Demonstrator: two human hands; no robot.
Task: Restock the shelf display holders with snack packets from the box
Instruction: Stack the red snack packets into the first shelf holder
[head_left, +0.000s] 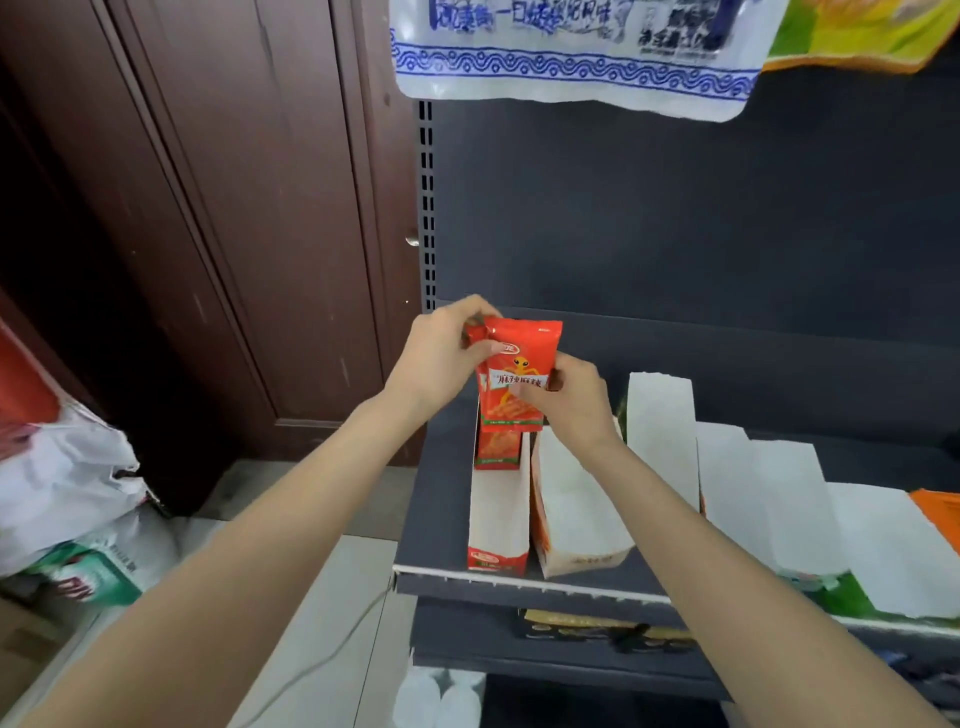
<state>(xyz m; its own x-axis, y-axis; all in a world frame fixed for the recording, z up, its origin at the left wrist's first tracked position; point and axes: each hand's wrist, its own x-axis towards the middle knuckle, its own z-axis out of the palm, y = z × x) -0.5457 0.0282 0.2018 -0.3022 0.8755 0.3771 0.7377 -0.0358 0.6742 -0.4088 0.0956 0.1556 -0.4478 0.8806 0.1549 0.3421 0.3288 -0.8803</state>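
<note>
Above the leftmost holder, two hands, left, right, gripping one red packet

Two bare forearms reaching far from the near edge, converging at centre, left hand with fingers curled in a pinching grip, right hand lower and just right of it, thumb and fingers closed in a grip

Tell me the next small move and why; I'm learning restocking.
Probably lower the red snack packet, held by the left hand and right hand, into the leftmost display holder, just in front of the packet already inside; the holder is mostly empty.
</note>
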